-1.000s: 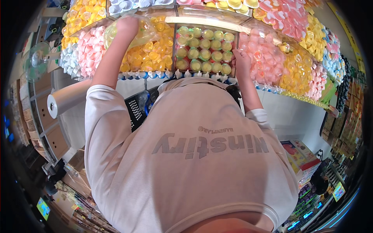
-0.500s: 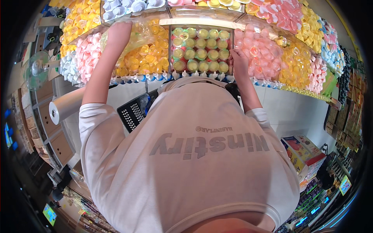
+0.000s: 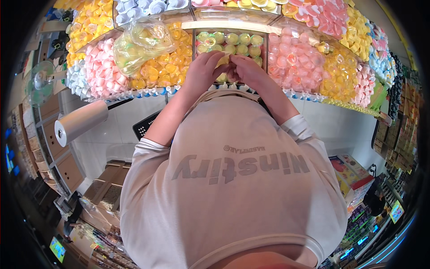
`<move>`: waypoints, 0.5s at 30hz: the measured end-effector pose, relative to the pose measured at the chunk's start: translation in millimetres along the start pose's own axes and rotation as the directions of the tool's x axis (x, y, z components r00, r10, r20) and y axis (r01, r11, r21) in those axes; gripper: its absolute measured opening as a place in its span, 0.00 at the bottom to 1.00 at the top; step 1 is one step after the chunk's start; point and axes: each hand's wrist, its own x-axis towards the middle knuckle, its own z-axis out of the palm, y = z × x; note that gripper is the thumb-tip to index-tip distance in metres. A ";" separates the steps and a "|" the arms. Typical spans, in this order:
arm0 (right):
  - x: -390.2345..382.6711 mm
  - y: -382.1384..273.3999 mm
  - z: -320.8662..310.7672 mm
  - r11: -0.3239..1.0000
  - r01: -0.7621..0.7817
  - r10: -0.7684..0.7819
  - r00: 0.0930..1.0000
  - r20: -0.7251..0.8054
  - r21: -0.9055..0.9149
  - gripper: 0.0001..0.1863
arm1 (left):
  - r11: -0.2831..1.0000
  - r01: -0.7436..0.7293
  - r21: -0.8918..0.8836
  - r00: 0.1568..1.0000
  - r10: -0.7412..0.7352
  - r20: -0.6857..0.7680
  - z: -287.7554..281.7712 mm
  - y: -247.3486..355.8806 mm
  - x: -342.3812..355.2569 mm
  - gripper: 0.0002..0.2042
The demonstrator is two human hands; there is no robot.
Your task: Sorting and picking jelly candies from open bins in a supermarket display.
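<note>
My left hand (image 3: 205, 68) and my right hand (image 3: 244, 69) meet over the middle bin of green, round jelly cups (image 3: 242, 39). Both have bent, closed fingers around something small and pale yellow-green, largely hidden, which I cannot make out. A clear plastic bag (image 3: 142, 47) with greenish pieces in it lies to the left, on a bin of yellow jelly cups (image 3: 172, 67), apart from both hands. A bin of pink jelly cups (image 3: 293, 65) is just right of my right hand.
Further bins of blue (image 3: 154, 6), pink and yellow pieces curve around. A plastic film roll (image 3: 81, 122) and a green fan (image 3: 40, 82) stand at left. A printed carton (image 3: 349, 175) is at lower right. People in dark clothing show at the rim.
My left hand has let go of the plastic bag and moved right and down to the middle bin. My right hand has moved left from that bin's right edge to meet it.
</note>
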 end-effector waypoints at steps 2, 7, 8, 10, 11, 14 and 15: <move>0.4 1.9 -4.2 0.998 -0.020 0.019 1.000 0.024 0.064 0.16 | 1.000 -0.012 0.002 1.000 0.012 -0.017 5.7 -3.4 -3.9 0.18; 7.6 0.5 -11.5 0.978 -0.087 0.063 0.990 0.127 0.189 0.15 | 1.000 -0.029 -0.012 0.999 0.029 -0.017 12.1 -9.3 -8.6 0.18; 9.2 0.4 -11.5 0.984 -0.063 0.044 0.992 0.116 0.169 0.15 | 1.000 -0.022 -0.018 1.000 0.022 0.016 12.8 -10.6 -10.1 0.17; 13.0 0.2 -10.4 0.992 -0.016 0.004 0.995 0.098 0.128 0.16 | 1.000 -0.007 -0.030 0.997 0.010 0.083 12.2 -12.7 -12.5 0.17; 16.4 -0.3 -11.1 0.999 -0.011 0.009 0.998 0.055 0.035 0.17 | 0.998 0.015 -0.060 0.996 -0.010 0.085 11.9 -12.6 -13.2 0.17; 38.4 -4.0 -22.2 0.949 -0.048 0.002 0.989 -0.146 -0.311 0.20 | 0.987 0.103 -0.123 0.992 -0.094 0.079 10.7 -10.6 -14.1 0.17; 53.5 -4.4 -30.4 0.885 -0.099 -0.023 0.967 -0.255 -0.455 0.22 | 0.982 0.145 -0.123 0.988 -0.138 0.068 8.1 -10.7 -15.6 0.17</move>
